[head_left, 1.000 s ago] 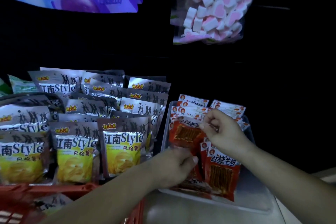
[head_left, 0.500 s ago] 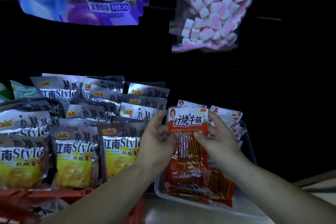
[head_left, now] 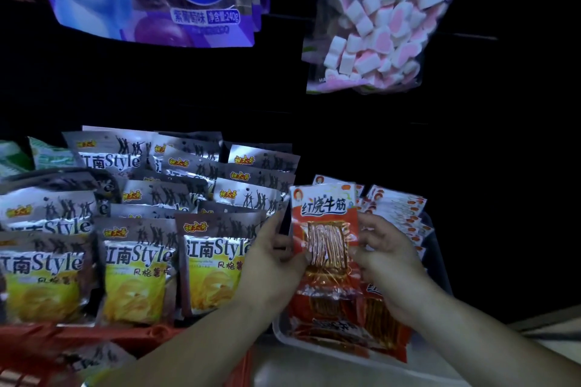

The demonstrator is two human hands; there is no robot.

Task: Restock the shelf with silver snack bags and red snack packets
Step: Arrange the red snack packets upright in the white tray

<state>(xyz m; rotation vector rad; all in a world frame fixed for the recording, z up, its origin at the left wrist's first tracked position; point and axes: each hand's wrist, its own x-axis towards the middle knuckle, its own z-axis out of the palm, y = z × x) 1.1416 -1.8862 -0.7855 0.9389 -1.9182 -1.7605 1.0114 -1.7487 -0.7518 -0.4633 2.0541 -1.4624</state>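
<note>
Raised upright since before, the red packet (head_left: pixel 325 229) sits pinched between left hand (head_left: pixel 270 261) and right hand (head_left: pixel 388 251) — next, stand it in the tray (head_left: pixel 440 267).

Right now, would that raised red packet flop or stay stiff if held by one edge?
Probably floppy: the red packet is thin film, with left hand and right hand gripping both edges. Likely slippery: its wrapper gleams.

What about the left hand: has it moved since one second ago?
Yes. The left hand rose from the front of the tray and now overlaps the nearest silver bag, holding the red packet.
</note>
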